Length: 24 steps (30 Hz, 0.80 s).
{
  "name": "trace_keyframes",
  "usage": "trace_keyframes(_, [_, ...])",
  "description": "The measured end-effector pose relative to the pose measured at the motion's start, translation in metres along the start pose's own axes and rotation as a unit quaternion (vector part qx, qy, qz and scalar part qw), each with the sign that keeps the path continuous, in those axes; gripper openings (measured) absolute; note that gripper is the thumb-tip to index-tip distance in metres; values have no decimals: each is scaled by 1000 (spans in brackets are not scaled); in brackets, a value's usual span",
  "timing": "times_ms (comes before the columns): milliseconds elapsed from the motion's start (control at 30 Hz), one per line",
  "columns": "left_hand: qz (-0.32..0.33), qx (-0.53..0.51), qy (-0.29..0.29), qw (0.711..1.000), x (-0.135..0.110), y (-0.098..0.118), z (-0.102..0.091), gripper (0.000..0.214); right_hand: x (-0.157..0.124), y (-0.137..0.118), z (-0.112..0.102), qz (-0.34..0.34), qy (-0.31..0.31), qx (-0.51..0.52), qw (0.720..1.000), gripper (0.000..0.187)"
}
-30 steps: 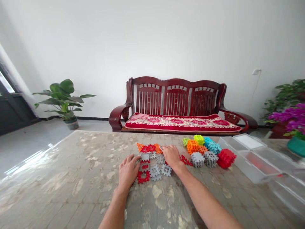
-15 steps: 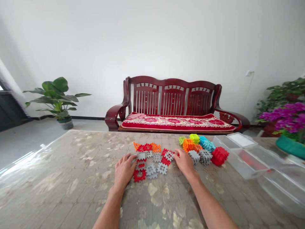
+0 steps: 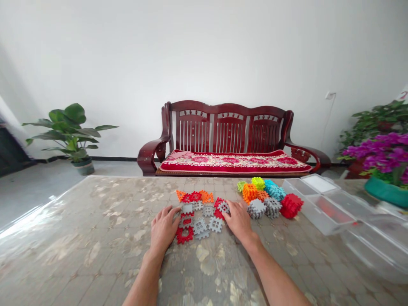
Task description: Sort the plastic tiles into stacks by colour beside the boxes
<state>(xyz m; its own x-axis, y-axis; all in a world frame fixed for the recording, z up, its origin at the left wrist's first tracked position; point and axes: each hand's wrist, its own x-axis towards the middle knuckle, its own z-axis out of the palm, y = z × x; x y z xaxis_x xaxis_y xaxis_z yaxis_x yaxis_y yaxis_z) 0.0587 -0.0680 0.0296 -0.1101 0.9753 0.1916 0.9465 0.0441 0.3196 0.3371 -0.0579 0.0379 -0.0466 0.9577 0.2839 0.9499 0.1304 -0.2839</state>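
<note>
Flat notched building tiles in grey, red and orange lie between my hands on the tablecloth. My left hand (image 3: 165, 226) rests flat with fingers stretched out, just left of a solid grey tile (image 3: 187, 208) and a red tile (image 3: 185, 234). My right hand (image 3: 238, 220) has its thumb and finger on the right edge of a grey window tile (image 3: 224, 207), which lies over red tiles (image 3: 219, 201). Another grey window tile (image 3: 216, 225) is just below it. Orange triangular tiles (image 3: 207, 196) and red ones form the far row.
Stacks of tiles stand right of my right hand: orange (image 3: 249, 193), blue (image 3: 274, 190), grey (image 3: 256, 208) and red (image 3: 291, 206). Clear plastic boxes (image 3: 328, 212) sit farther right, near a pot of purple flowers (image 3: 379, 155). Behind the table (image 3: 105, 238) is a wooden bench (image 3: 229, 127).
My right hand has moved left onto the edge of the grey window tile. My left hand stays in place beside the tiles. The view has shifted slightly.
</note>
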Motion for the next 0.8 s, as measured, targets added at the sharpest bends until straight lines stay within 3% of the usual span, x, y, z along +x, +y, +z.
trace_keyframes(233, [6, 2, 3, 1000, 2, -4, 5, 40, -2, 1, -24, 37, 90, 55, 994, 46])
trace_keyframes(433, [8, 10, 6, 1000, 3, -7, 8, 40, -6, 68, -78, 144, 199, 11, 969, 49])
trace_keyframes(600, [4, 21, -4, 1000, 5, -6, 7, 41, -19, 115, -101, 266, 156, -67, 949, 52])
trace_keyframes(800, [0, 26, -11, 1000, 5, -7, 7, 41, -19, 120, -99, 293, 97, -110, 945, 55])
